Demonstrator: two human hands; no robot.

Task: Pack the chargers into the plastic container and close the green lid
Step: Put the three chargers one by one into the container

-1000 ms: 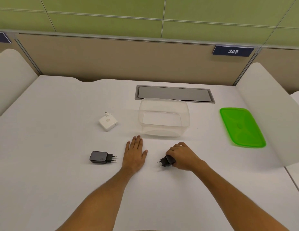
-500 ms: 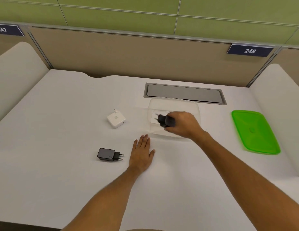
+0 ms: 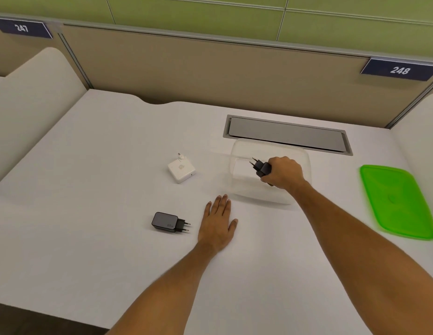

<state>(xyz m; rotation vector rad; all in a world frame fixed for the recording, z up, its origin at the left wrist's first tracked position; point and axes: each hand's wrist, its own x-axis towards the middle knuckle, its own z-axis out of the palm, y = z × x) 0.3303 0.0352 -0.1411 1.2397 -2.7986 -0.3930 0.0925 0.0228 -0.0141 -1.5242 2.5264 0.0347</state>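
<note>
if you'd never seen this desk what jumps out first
The bright green lid lying flat at the desk's right edge grabs the eye first. Next is the right hand holding a small black charger over the clear plastic container mid-desk. The left hand lies flat between a dark charger and the container, with a white charger further back.

Head camera looks down, forward over desk (image 3: 114,238).

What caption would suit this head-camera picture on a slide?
Right hand holds a black charger over the clear container; two chargers and the green lid wait on the desk.
</note>
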